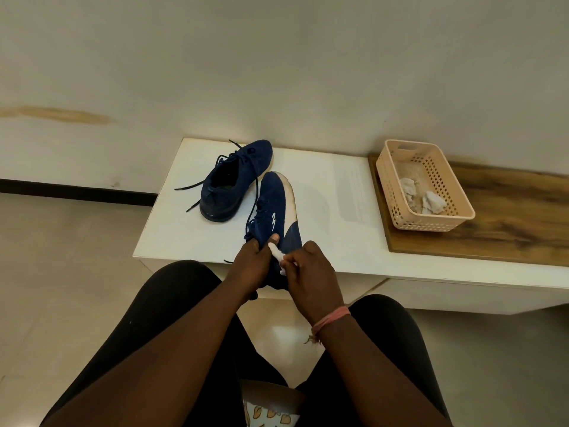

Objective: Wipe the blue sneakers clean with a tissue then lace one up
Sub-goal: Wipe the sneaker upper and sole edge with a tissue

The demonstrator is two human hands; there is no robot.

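At six o'clock of the white bench [323,192], near its front edge: near sneaker [277,208], blue with a white sole edge and a white side mark, tipped on its side, toe toward twelve o'clock, heel end overhanging the bench edge and partly hidden behind both hands. Left hand [251,260] wrapped around the collar of that sneaker, thumb pressed flat on the blue side panel, fingers curled under out of sight. Right hand [309,269] just at three o'clock of the left, fingers curled and pinching a small white tissue [275,254], its tip touching the sneaker's side just below the thumb. Pink band [331,318] on the right wrist.

At eleven o'clock of the held shoe, close beside its toe: far sneaker [234,180], upright on its sole, toe toward one o'clock, dark laces [197,183] loose and trailing over the bench toward nine o'clock.

At two o'clock, well apart from both shoes: peach basket [397,180] on a wooden board [508,223], two crumpled used tissues [431,201] lying inside.

At six o'clock, lowest in view: knees in black leggings [154,318], pale tiled floor [61,257] around.
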